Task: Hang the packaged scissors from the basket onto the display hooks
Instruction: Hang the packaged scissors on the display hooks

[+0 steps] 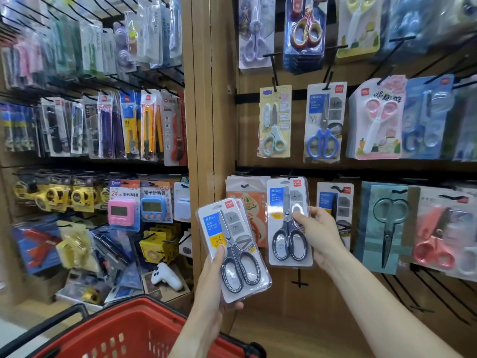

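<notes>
Left hand (219, 285) grips glossy flat scissor packs (233, 250); right hand (318, 233) pinches another blister pack (287, 223).

My left hand (214, 288) grips a small stack of scissor packs (233, 249), tilted, thumb on the front. My right hand (318, 235) pinches another scissor pack (287, 222) upright against the wooden display board (284, 306), its top at the black rail; I can't tell if it is on a hook. The red basket (134, 332) sits below my left arm.
</notes>
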Demonstrator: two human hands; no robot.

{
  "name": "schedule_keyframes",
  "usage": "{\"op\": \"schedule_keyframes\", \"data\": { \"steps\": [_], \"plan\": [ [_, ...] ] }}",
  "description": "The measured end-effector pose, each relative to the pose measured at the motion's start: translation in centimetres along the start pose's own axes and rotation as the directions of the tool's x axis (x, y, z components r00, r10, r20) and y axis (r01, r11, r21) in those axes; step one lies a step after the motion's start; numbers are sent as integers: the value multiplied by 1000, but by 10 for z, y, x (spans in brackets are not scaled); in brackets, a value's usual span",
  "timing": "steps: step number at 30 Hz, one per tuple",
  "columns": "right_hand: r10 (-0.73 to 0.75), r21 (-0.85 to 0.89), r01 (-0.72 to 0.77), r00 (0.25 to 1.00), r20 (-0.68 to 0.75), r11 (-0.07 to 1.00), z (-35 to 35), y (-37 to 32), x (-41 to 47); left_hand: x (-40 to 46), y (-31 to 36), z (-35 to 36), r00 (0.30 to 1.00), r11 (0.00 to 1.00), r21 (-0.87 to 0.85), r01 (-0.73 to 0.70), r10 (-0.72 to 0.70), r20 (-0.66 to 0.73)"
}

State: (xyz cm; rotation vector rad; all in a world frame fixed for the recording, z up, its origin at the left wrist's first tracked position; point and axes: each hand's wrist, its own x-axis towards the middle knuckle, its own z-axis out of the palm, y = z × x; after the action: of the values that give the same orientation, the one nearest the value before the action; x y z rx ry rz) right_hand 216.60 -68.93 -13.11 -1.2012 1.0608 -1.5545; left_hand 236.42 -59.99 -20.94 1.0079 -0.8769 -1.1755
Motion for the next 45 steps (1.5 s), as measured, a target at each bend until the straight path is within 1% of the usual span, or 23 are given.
{"op": "schedule_keyframes", "data": {
  "steps": [4, 7, 12, 16, 21, 26, 29, 30, 32, 33, 34, 35, 36, 37, 38, 39, 42, 45],
  "plan": [
    [25, -60, -21, 997, 71, 998, 3, 2, -2, -3, 5, 0, 1000, 1000, -1, -10, 10, 15],
    [24, -49, -21, 998, 58, 999, 1, 9, -10, -5, 8, 0, 1000, 1000, 1, -13, 13, 24],
    [34, 36, -34, 999, 7, 999, -6, 8, -16, -7, 10, -4, 999, 999, 18, -27, 27, 22],
    [44, 5, -44, 999, -18, 999, -7, 4, -9, -8, 11, -3, 999, 999, 27, -27, 26, 21],
    [116, -56, -120, 990, -82, 991, 0, 10, 16, -8, 8, 0, 1000, 999, 40, -16, 16, 22],
    [198, -10, -203, 964, -177, 979, 4, 22, 44, -9, 8, 3, 999, 999, 52, -3, 0, 47],
    [221, 41, -217, 949, -224, 975, 2, 28, 48, -10, 9, 3, 998, 998, 60, -5, 1, 64],
    [202, 7, -207, 941, -271, 978, 1, 29, 48, -10, 10, 4, 998, 998, 62, -6, 2, 70],
    [94, -195, -171, 932, -351, 966, 2, 25, 34, -12, 11, 5, 997, 997, 71, -9, 3, 80],
    [29, -257, -129, 933, -358, 958, 4, 22, 22, -12, 10, 6, 996, 997, 74, -11, 5, 83],
    [-38, -277, -57, 944, -327, 959, 8, 18, 5, -12, 10, 7, 996, 997, 75, -13, 6, 88],
    [-93, -278, 23, 966, -240, 960, 13, 13, -13, -12, 9, 9, 996, 997, 77, -15, 8, 91],
    [-109, -272, 71, 986, -125, 960, 20, 8, -30, -11, 7, 10, 996, 997, 82, -16, 9, 92],
    [-85, -280, 80, 996, -7, 957, 26, 6, -43, -9, 6, 10, 996, 996, 86, -16, 8, 92],
    [-43, -282, 67, 995, 90, 957, 32, 7, -51, -8, 4, 12, 996, 996, 88, -16, 8, 89],
    [-2, -282, 42, 990, 139, 959, 36, 11, -53, -6, 2, 13, 997, 996, 88, -16, 9, 82],
    [72, -229, -38, 988, 139, 973, 36, 19, -50, -5, 0, 15, 998, 997, 74, -36, 32, 60],
    [149, -60, -138, 961, 235, 989, 29, 25, -43, -5, -1, 12, 998, 998, 39, -42, 39, 57]
  ]
}}
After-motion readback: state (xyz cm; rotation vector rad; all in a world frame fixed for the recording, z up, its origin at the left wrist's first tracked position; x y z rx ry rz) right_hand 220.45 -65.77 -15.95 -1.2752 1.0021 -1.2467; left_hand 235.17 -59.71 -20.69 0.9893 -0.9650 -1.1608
